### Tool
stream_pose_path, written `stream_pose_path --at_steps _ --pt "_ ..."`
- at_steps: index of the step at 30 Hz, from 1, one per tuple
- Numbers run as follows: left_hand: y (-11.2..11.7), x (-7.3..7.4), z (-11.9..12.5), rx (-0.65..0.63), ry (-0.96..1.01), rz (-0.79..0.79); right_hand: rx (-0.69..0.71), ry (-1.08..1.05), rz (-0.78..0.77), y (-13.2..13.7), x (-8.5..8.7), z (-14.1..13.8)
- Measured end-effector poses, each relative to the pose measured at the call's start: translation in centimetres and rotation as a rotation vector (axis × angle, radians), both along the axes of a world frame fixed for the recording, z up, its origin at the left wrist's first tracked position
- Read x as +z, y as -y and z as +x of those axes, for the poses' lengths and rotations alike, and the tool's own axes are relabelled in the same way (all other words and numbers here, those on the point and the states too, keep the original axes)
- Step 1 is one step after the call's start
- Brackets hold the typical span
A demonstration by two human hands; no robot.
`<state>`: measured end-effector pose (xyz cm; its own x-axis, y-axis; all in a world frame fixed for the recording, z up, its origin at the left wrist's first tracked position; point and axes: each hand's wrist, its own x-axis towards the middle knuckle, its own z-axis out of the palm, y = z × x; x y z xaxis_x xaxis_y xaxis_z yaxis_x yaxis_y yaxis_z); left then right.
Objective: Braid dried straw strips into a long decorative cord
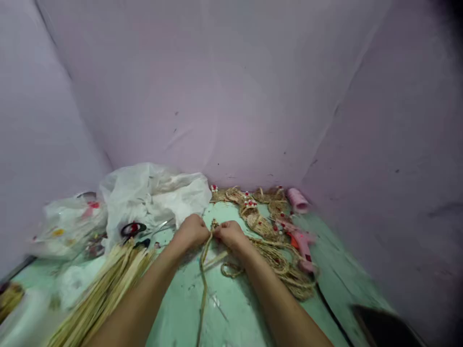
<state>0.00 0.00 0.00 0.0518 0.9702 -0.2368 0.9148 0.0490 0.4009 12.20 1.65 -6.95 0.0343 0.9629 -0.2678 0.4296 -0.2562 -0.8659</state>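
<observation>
Left hand [192, 231] and right hand [229, 232] pinch the rope [205, 288] at its far part!
Looks light, bendy, hardly slippery; best held there.

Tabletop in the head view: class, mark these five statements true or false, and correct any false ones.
1. The tabletop is pale green. True.
2. The glue gun lies left of the left hand. False: the pink glue gun lies right of the right hand.
3. A cord hangs down from between the hands toward the camera. False: it lies along the tabletop.
4. The pink spool lies beyond the glue gun. True.
5. The left hand is near the cord. True.
</observation>
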Motion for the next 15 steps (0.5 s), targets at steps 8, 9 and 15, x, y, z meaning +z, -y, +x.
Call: stream_pose_path --at_steps 8,9,15 --pt "3.5 0.5 3.3 -0.032 -0.189 0.158 -0.017 -0.174 0.001 0.8 1.0 -0.2" --pt "3.6 0.5 3.5 -0.053 -0.191 0.179 -0.02 -0.19 -0.006 1.0 1.2 -0.2" --pt "1.2 1.4 0.6 0.042 0.128 -0.016 0.027 -0.245 -0.049 1.6 2.8 -0.1"
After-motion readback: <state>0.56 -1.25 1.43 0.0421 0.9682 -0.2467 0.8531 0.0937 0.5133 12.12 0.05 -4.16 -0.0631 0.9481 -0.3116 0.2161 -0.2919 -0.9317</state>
